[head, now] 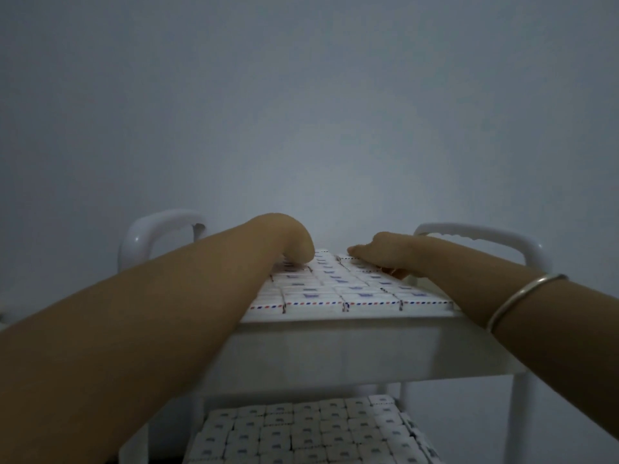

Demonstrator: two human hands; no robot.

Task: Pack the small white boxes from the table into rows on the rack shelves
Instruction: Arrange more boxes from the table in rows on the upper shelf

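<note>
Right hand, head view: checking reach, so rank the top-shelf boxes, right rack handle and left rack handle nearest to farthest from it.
1. Top-shelf boxes: directly under the right hand, touching.
2. Right rack handle: just behind it, right side.
3. Left rack handle: across the shelf, far left.

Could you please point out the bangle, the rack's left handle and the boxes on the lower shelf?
bangle (516, 299): head view, middle of the band on the right wrist.
left handle (160, 220): head view, top of its white loop.
boxes on the lower shelf (301, 430): head view, top of a middle box.
</note>
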